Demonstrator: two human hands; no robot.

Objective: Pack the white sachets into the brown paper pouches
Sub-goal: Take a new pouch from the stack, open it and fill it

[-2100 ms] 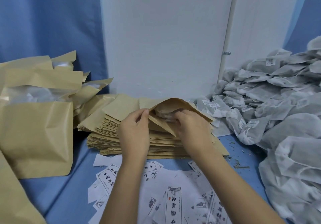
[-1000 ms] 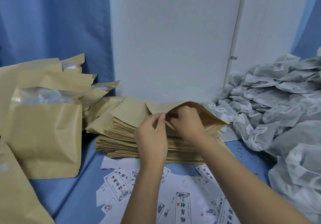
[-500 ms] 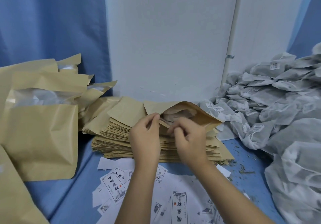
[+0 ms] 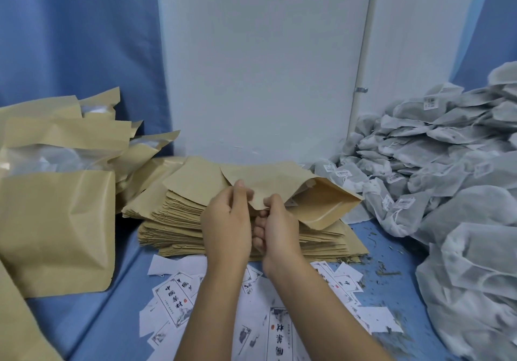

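A brown paper pouch [image 4: 324, 204] is held above a flat stack of empty pouches [image 4: 179, 220], its mouth gaping toward the right. My left hand [image 4: 226, 220] pinches the pouch's near left edge. My right hand [image 4: 277, 226] grips the same lower edge right beside it, fingers curled under the paper. A bit of white shows inside the pouch, too hidden to identify. White sachets [image 4: 436, 164] lie heaped along the right side.
Filled brown pouches [image 4: 56, 220] with clear windows stand at the left. Printed paper labels [image 4: 173, 299] are scattered on the blue cloth [image 4: 106, 318] under my forearms. A white wall panel [image 4: 265, 66] stands close behind the stack. Dry crumbs litter the cloth near the sachets.
My right hand has come out of the pouch mouth and moved to its near edge beside my left hand. The pouch now hangs flatter, its opening turned to the right.
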